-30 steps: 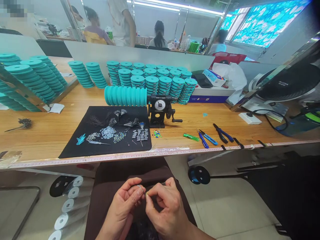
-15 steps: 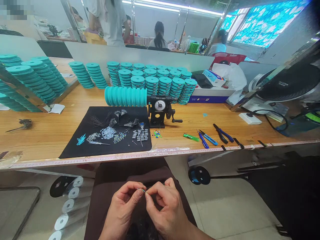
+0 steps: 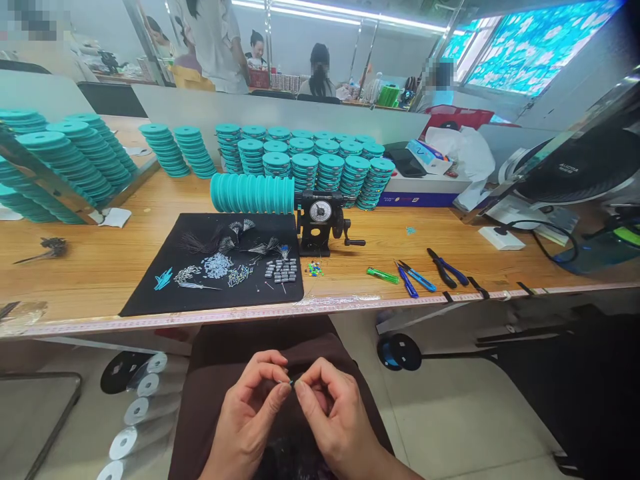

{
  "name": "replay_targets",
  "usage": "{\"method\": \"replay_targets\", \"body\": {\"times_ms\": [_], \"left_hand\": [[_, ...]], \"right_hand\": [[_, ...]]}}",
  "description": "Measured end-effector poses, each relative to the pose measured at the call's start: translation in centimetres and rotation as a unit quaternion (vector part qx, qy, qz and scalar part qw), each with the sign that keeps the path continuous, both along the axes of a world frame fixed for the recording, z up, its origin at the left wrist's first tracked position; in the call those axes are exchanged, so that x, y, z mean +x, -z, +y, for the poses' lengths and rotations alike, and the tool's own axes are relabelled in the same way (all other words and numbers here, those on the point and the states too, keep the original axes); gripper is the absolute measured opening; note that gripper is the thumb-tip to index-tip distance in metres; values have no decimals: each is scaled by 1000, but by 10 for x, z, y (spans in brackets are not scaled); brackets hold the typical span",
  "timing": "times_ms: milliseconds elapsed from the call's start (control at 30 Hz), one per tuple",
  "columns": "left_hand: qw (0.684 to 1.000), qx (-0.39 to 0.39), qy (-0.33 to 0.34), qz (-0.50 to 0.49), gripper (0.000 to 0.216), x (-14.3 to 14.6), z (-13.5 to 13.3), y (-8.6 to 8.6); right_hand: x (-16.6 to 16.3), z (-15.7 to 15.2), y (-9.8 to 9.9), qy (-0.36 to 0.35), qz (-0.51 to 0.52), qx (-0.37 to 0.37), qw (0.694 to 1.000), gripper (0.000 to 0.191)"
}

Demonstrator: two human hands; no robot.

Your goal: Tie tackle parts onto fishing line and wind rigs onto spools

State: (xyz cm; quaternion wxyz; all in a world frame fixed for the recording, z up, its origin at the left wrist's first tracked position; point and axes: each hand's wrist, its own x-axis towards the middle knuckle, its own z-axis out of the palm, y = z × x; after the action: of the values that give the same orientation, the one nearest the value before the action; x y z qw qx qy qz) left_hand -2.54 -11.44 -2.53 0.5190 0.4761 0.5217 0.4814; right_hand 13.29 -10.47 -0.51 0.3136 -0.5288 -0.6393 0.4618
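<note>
Above my lap, my left hand (image 3: 251, 412) and my right hand (image 3: 339, 415) are close together, both closed in a pinch. A tiny teal piece (image 3: 291, 383) shows at the left fingertips; its kind is too small to make out. The right thumb and forefinger meet right beside it, and whatever they pinch is hidden. Ahead on the table lies a black mat (image 3: 155, 303) bearing teal slivers (image 3: 163, 279), pale bluish bits (image 3: 217, 265), small metal parts (image 3: 240, 275), grey cylinders (image 3: 284, 270) and fanned bundles of thin wire-like strands (image 3: 242, 228).
A hand-cranked winder (image 3: 316, 223) carries a row of teal spools (image 3: 253, 193). More stacked spools (image 3: 303, 170) stand behind. Coloured beads (image 3: 315, 269), a green lighter (image 3: 383, 275), blue snips (image 3: 417, 276) and pliers (image 3: 447, 268) lie near the table edge. A fan (image 3: 575, 167) stands right.
My right hand has shifted slightly and its fingers are drawn closer together at the tips. The teal piece sits slightly further right. The things on the table have stayed put.
</note>
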Motion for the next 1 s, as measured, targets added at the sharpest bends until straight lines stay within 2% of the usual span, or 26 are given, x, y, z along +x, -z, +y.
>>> {"method": "replay_targets", "body": {"times_ms": [133, 267, 533, 767, 1000], "left_hand": [[1000, 1, 9, 26, 16, -2, 2, -4], [999, 18, -2, 49, 14, -6, 4, -6], [994, 30, 55, 86, 15, -7, 3, -6], [994, 28, 30, 99, 15, -8, 5, -9], [990, 49, 18, 131, 13, -7, 4, -8]], "right_hand": [[1, 2, -2, 0, 40, -39, 998, 25], [4, 3, -6, 0, 23, -41, 999, 21], [4, 8, -11, -6, 75, -97, 992, 22], [5, 13, 2, -2, 178, -167, 970, 31], [5, 11, 2, 24, 149, -162, 975, 24]]}}
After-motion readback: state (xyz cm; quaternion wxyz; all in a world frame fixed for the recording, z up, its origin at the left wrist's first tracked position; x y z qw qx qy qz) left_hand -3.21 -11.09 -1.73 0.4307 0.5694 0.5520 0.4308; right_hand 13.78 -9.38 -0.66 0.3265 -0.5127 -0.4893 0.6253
